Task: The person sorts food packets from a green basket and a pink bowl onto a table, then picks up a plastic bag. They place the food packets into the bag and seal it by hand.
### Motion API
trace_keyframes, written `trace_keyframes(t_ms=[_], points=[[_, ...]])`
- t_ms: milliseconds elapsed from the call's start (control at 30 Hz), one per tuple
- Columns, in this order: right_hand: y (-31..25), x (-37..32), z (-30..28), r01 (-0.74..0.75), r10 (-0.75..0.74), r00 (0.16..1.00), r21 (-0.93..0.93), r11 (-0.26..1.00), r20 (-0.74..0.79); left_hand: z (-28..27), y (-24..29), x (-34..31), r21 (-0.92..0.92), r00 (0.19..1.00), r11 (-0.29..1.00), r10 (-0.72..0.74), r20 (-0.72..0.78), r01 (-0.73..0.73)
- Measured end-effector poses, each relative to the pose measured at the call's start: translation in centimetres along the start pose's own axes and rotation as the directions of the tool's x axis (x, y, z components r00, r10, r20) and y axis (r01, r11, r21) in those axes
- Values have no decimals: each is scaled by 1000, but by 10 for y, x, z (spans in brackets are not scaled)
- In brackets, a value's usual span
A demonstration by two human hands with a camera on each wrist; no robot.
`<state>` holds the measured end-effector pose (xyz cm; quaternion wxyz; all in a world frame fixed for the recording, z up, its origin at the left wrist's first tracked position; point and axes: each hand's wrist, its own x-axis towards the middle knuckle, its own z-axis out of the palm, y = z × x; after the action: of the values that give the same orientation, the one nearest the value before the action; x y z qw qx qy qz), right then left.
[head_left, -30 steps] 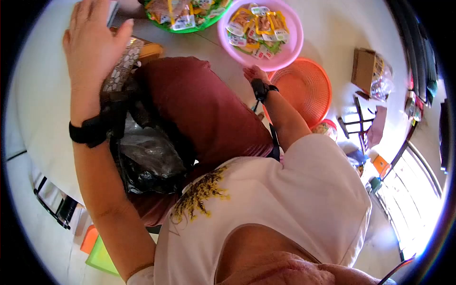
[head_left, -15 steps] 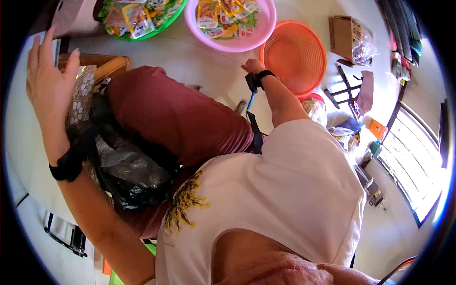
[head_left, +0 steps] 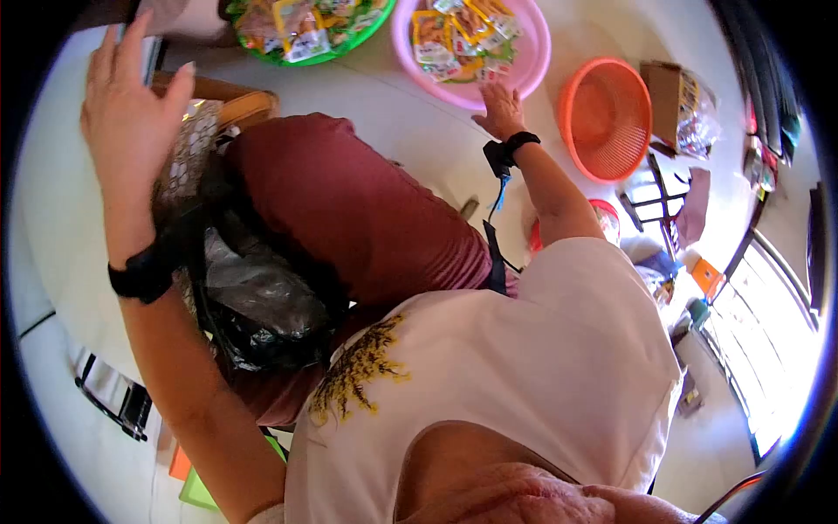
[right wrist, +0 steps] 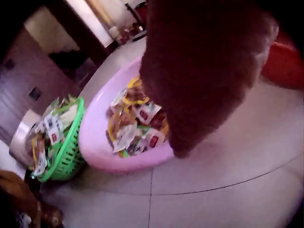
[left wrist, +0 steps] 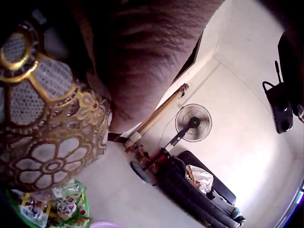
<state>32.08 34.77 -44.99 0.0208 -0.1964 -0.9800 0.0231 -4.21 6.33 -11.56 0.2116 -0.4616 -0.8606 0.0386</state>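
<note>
My left hand (head_left: 131, 131) is raised over the pale tabletop (head_left: 65, 236), fingers straight, thumb spread, holding nothing. A lace-patterned cloth with gold flowers (left wrist: 52, 166) is close beside it in the left wrist view. My right hand (head_left: 502, 112) reaches forward with fingers extended at the near rim of a pink basin (head_left: 407, 57). Inside the basin lie sealed food packets (head_left: 463, 39) with yellow and white labels. In the right wrist view the dark hand overlaps the basin's rim. An orange mesh basket (head_left: 602, 113) stands to the right, apart from the basin.
Left of the basin is a green basket (right wrist: 71, 154) heaped with similar packets. A cardboard box (head_left: 661, 96) with clear plastic stands behind the orange basket. A black plastic bag (head_left: 271, 288) lies by the maroon-trousered leg (head_left: 349, 210). The left wrist view shows a standing fan (left wrist: 194, 122).
The orange basket has shifted right, away from the pink basin. My right hand has left the basket's edge for the basin's near rim, its fingers extending. The left hand stays raised.
</note>
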Motion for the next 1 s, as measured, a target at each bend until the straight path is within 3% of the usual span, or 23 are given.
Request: trace_keyframes(t_ms=[33, 67, 100, 133, 267, 433, 567, 600, 700, 767, 833, 933, 1000], points=[[-10, 11, 5, 41, -40, 994, -10, 999, 102, -2, 2, 0, -5, 1000, 1000, -15, 18, 15], [-19, 19, 8, 16, -13, 943, -5, 1000, 333, -4, 7, 1, -60, 1000, 998, -28, 7, 28], [-28, 28, 9, -8, 14, 837, -13, 1000, 547, -6, 9, 1, -47, 1000, 998, -30, 7, 30], [-37, 39, 20, 35, 13, 827, -74, 997, 562, -8, 9, 2, -37, 999, 999, -31, 7, 32], [-80, 47, 49, 39, -101, 866, 136, 990, 490, -7, 10, 0, -18, 998, 998, -59, 10, 59], [-160, 73, 22, 98, -217, 744, 219, 971, 632, -13, 17, 2, -39, 994, 994, -105, 25, 106], [-194, 86, 40, -17, -232, 835, 445, 896, 500, -17, 19, 3, -65, 994, 992, -106, 40, 109], [-200, 99, 37, 49, -272, 850, 447, 893, 451, -17, 19, 4, -58, 993, 992, -109, 50, 112], [-218, 153, -3, -90, -167, 919, 603, 793, 357, -19, 21, 5, -79, 989, 987, -136, 61, 141], [-224, 192, -29, -400, -12, 895, 814, 421, 446, -19, 22, 5, -108, 988, 983, -144, 59, 149], [-231, 226, -19, -440, 225, 894, 852, 284, 388, -20, 22, 6, -113, 986, 981, -155, 60, 161], [-237, 263, -1, -617, 43, 747, 715, -328, 664, -24, 23, 7, -92, 977, 976, -187, 106, 197], [-238, 281, 16, -638, -101, 725, 610, -470, 681, -23, 22, 6, -93, 979, 978, -181, 96, 189]])
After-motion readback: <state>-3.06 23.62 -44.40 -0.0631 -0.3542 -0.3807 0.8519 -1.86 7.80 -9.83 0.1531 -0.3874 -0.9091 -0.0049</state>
